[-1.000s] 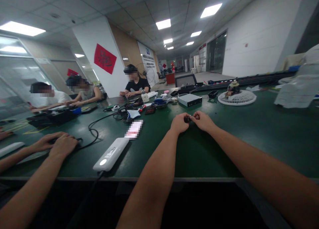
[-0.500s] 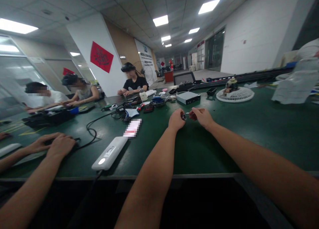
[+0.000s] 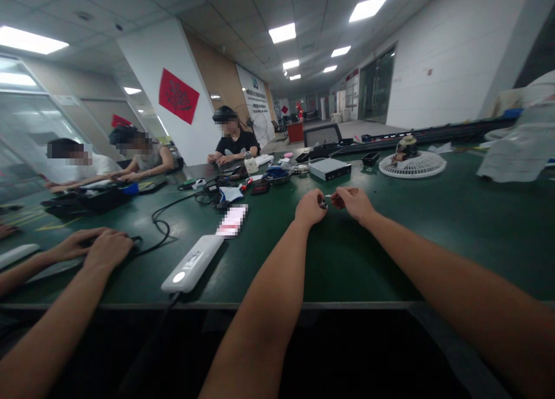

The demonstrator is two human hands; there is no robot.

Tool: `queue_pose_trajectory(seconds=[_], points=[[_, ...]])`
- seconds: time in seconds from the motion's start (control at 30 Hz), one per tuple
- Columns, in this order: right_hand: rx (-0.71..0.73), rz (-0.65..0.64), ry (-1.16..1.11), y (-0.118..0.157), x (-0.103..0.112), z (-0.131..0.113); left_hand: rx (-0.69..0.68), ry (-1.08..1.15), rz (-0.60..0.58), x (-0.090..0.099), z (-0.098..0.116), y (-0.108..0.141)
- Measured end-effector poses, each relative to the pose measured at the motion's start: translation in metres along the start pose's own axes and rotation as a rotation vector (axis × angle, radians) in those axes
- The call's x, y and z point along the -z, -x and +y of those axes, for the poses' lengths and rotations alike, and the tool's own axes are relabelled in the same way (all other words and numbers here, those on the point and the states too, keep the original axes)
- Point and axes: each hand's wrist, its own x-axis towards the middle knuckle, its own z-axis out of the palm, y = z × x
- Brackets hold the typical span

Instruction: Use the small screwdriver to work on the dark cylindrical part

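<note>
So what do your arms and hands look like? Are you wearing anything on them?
My left arm and right arm are bare as far as the view shows, with no sleeves or cables. My left hand and right hand have no gloves, and I can't see any rings or markings.

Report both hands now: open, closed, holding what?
Left hand: closed, holding a small dark object.
Right hand: closed, pinching a small pale piece.

Both bare arms reach forward across the near edge of the green workbench [image 3: 347,305]. The left forearm [image 3: 264,283] rises from the bottom of the view, and the right forearm [image 3: 437,266] slants in from the lower right corner. The left hand [image 3: 310,208] and right hand [image 3: 353,205] nearly meet, knuckles up, fingers curled inward.
</note>
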Motion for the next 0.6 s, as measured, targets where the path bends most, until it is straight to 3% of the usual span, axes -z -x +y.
queue_pose_trajectory(seconds=[0.33,0.6], points=[[-0.085,-0.005,-0.135,0.0029,0.0001,-0.0028,-0.003,-0.022,0.026,-0.002,-0.0017,0.0006],[-0.064,-0.012,-0.015,-0.0014,0.001,0.0023,0.034,-0.042,0.007,0.0015,0.0016,0.0023]])
